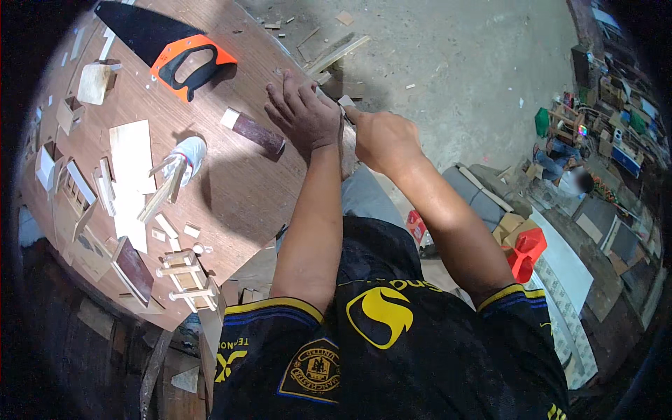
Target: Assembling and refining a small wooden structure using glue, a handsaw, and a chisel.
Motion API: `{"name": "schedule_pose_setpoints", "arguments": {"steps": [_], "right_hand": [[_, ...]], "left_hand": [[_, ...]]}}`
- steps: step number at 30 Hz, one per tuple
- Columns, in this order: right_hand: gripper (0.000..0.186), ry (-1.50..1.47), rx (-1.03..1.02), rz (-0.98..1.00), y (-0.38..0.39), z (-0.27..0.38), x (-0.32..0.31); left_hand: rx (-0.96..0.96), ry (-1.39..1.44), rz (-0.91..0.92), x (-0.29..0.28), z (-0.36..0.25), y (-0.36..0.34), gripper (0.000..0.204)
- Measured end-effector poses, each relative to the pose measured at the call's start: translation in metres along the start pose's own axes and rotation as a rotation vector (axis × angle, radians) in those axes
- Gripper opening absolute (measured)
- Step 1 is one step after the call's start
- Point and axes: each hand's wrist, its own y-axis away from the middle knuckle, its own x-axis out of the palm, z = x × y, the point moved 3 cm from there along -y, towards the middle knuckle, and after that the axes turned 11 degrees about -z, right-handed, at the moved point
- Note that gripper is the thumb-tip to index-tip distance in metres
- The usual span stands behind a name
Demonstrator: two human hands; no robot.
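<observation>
My left hand lies palm down at the right edge of the brown table, its fingers stretched out and apart. Beside its wrist, my right hand is closed with the index finger reaching toward the left hand. A small pale piece shows at that fingertip; what the right fingers grip is hidden. Left of my left hand lies a dark brown roll with a pale end. Farther off on the table rests a handsaw with an orange and black handle.
On the left side stand a white cup-like container with sticks beside it, a pale wooden board, small wooden frames and several offcuts. Wood scraps lie on the concrete floor. Another person sits at the far right among clutter.
</observation>
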Motion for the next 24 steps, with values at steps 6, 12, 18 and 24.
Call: {"name": "schedule_pose_setpoints", "arguments": {"steps": [6,12,18,24], "right_hand": [[0.055,-0.045,0.03,0.032,0.003,-0.002,-0.005],[0.053,0.013,-0.014,0.056,0.019,0.001,-0.01],[0.05,-0.074,0.079,-0.029,0.017,-0.007,0.011],[0.049,0.053,-0.034,0.044,0.03,-0.001,-0.019]], "left_hand": [[-0.033,-0.023,0.075,-0.001,-0.003,0.002,0.008],[-0.061,-0.088,0.108,0.003,0.004,0.006,0.006],[-0.09,-0.061,0.205,-0.003,-0.014,0.0,0.007],[-0.092,-0.129,0.124,0.003,0.001,0.004,0.009]]}}
